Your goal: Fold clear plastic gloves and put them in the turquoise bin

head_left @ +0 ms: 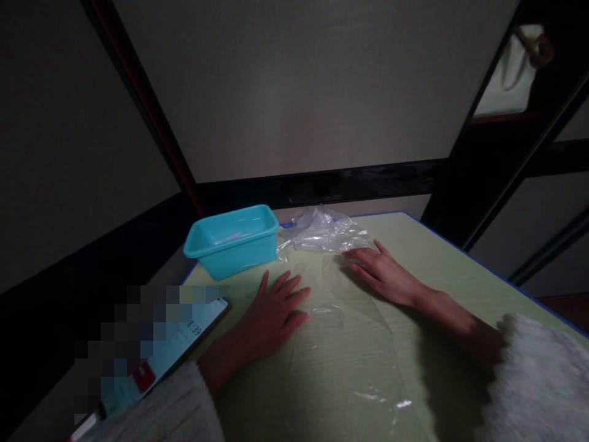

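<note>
On the pale green, wood-grained table with a blue edge (442, 267), read as a clock dial about its middle, a slim rectangular phone with a lit, pale blue screen (177, 337) lay at nine o'clock, much of it pixelated. The turquoise, rectangular plastic basin (239, 255) stood upright at half past ten, with something pale and unclear inside. Just below it, at ten o'clock, the left hand (275, 314) lay palm down in a grey knitted sleeve (170, 408), its grip wide and its fingers splayed, the thumb reaching the left margin of a thin, transparent plastic bag (343, 362). That bag was spread flat from the dial's centre down towards six o'clock, a few creases shining near its lower right. At twelve o'clock, close to the basin's right end, sat a crumpled heap of clear plastic (326, 232). The right hand (386, 275) lay palm down at one o'clock, its grip loosely wide, fingertips just beside the heap and near the flat bag's top; a fluffy grey sleeve (538, 380) covered its forearm at four o'clock. Beyond the table, towards half past one, a white bag with handles (508, 80) stood on a dark shelf (501, 118).
</note>
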Demonstrator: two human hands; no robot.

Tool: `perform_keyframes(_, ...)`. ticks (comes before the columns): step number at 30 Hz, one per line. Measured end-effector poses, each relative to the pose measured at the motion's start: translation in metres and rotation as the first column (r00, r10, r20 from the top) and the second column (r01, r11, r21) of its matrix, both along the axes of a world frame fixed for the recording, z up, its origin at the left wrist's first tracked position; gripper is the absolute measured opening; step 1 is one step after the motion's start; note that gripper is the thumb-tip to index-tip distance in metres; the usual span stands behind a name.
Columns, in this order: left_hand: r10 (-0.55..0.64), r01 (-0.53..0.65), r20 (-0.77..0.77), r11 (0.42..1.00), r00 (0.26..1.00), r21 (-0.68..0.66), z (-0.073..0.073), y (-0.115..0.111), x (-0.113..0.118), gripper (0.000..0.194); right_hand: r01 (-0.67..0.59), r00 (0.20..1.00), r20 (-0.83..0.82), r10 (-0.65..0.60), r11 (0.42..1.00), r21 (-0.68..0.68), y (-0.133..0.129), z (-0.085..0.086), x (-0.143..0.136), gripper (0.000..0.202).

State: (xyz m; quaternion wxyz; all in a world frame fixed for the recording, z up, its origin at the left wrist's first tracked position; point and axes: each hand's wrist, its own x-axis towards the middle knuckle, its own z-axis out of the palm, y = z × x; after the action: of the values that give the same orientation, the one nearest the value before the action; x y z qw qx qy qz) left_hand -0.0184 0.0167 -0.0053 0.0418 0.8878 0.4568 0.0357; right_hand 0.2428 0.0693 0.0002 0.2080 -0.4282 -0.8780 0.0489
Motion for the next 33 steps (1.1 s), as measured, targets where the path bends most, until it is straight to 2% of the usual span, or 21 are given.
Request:
perform_keyframes(6,0.065,-0.066,0.023,0.996,0.998,0.056,0.000,0.002,-0.008,0.043,0.018,1.000,0.003,-0.018,0.999,0.030,0.005,0.001,0.012,0.033)
perform_keyframes(11,-0.059,0.058,0.045,0.998,0.997,0.023,-0.002,0.001,-0.007,0.043,-0.010,0.998,-0.059,0.009,1.000,-0.016,0.010,0.004,0.028,0.032)
perform_keyframes(14,-0.072,0.072,0.029,0.997,0.997,-0.021,0.001,-0.001,-0.005,0.042,0.007,0.997,-0.077,-0.011,0.999,-0.041,0.011,0.006,0.032,0.033)
perform_keyframes(22,-0.043,0.045,0.041,0.998,0.998,-0.042,0.004,-0.001,-0.005,0.041,-0.025,0.997,-0.071,0.021,0.998,-0.050,0.010,0.004,0.029,0.033)
perform_keyframes(33,-0.039,0.039,0.019,0.999,0.999,-0.037,0.003,-0.001,-0.003,0.041,-0.148,0.988,-0.062,0.143,0.984,-0.100,0.005,0.002,0.020,0.035)
